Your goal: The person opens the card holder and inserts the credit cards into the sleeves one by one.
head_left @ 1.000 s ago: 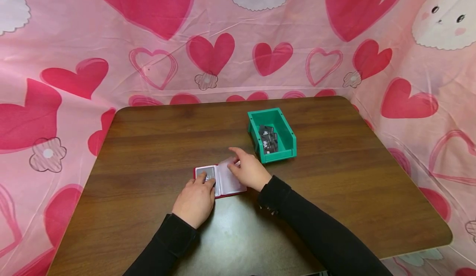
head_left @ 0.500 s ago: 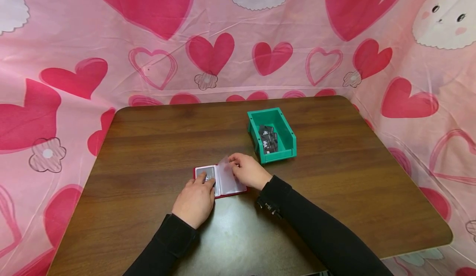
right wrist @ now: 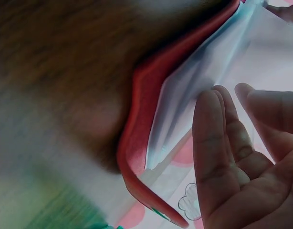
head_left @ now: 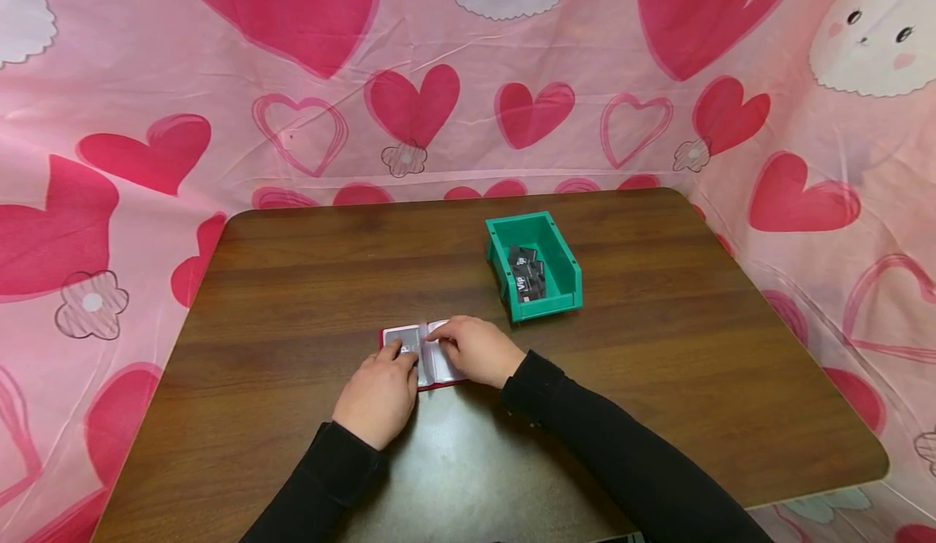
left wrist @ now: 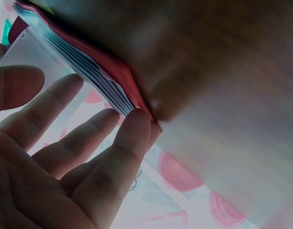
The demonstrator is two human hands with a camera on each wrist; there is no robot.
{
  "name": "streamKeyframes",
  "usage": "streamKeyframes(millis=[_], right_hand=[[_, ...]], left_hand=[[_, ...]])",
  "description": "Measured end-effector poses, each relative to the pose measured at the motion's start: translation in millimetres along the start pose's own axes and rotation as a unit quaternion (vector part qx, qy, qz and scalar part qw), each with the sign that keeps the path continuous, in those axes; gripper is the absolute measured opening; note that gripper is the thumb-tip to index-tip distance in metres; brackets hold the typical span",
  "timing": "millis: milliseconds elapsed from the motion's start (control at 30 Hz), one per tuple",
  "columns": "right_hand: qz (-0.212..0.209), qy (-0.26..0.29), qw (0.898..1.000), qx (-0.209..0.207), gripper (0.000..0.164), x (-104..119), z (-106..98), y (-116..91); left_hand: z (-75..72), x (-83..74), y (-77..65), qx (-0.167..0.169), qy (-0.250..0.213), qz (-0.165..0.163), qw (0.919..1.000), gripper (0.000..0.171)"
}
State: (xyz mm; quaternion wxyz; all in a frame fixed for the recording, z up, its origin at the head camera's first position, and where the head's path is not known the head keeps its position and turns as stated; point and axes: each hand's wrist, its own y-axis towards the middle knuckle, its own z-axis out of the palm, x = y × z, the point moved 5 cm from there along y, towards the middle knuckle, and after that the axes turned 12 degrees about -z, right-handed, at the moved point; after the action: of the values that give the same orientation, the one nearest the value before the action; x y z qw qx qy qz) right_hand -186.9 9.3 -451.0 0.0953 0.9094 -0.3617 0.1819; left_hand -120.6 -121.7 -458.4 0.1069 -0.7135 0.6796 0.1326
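A small red card holder [head_left: 444,374] with clear plastic sleeves lies spread on the table. A grey insert [head_left: 404,336] shows in its left page. My left hand [head_left: 376,401] rests on that page with fingers extended; in the left wrist view its fingertips touch the stacked sleeves [left wrist: 84,64] and the red cover's edge. My right hand [head_left: 483,352] lies over the right page, index finger reaching to the spine. In the right wrist view, its fairly straight fingers [right wrist: 209,124] are beside a clear sleeve [right wrist: 184,105] above the red cover [right wrist: 146,95].
A green bin [head_left: 559,275] stands behind and right of the card holder, with several dark cards [head_left: 528,275] marked "Vip" inside. The brown wooden table [head_left: 658,348] extends to both sides. A pink cloth [head_left: 453,153] with hearts hangs behind it.
My right hand has pinched a clear sleeve at the right page and moved left with it towards the spine. My left hand stays nearly in place on the left page.
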Motion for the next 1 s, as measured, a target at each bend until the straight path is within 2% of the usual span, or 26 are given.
streamKeyframes(millis=[333, 500, 700, 767, 867, 1000], right_hand=[[-0.048, -0.037, 0.998, 0.005, 0.026, 5.3, 3.4, -0.6], [-0.052, -0.043, 0.998, 0.001, 0.026, 5.9, 5.0, -0.8], [-0.044, -0.051, 0.998, 0.012, 0.026, 8.6, 5.1, -0.7], [-0.043, -0.053, 0.998, 0.015, 0.027, 9.2, 4.8, -0.6], [-0.041, -0.057, 0.997, 0.015, 0.026, 9.0, 4.2, -0.2], [-0.012, -0.047, 0.999, 0.019, 0.029, 5.6, 3.1, 0.4]], left_hand=[[-9.5, 4.7, -1.3, -0.063, 0.006, 0.019, 0.9978, 0.020], [-18.3, 8.4, -0.4, -0.080, 0.006, -0.001, 0.9967, 0.018], [-22.5, 10.8, 1.8, -0.072, 0.012, -0.027, 0.9970, 0.024], [-21.1, 8.3, 1.8, -0.068, 0.016, -0.020, 0.9973, 0.024], [-16.9, 1.9, 1.1, -0.067, 0.020, 0.009, 0.9975, 0.021], [-10.8, -7.5, -1.2, -0.060, 0.022, 0.050, 0.9967, 0.020]])
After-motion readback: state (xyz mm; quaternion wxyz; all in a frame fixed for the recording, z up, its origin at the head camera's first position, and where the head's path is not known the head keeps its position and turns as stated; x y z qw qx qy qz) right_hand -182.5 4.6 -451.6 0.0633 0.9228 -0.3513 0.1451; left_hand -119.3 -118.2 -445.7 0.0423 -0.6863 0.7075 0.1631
